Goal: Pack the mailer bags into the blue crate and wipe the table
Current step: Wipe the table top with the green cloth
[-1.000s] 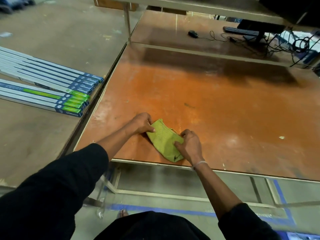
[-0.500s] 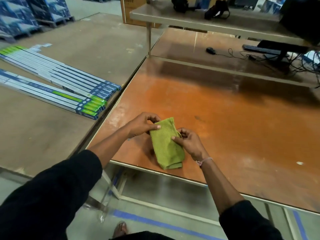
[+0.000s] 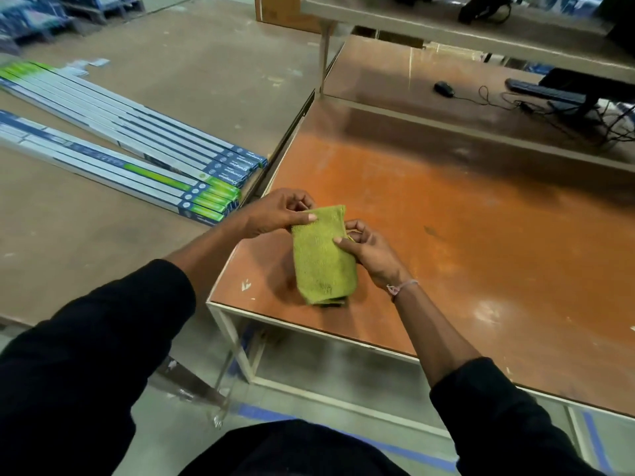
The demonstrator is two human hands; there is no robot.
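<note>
Green cloth [image 3: 323, 259], folded, hangs just above the tabletop [image 3: 481, 235] near its six-o'clock edge, my left hand [image 3: 275, 214] pinching its top corner at ten o'clock, my right hand [image 3: 364, 250] gripping its side at three. Loosen either fingers and the fold may slump open. Worn orange board, boxed tubes [image 3: 137, 156] at nine; mailer bags and crate unseen
</note>
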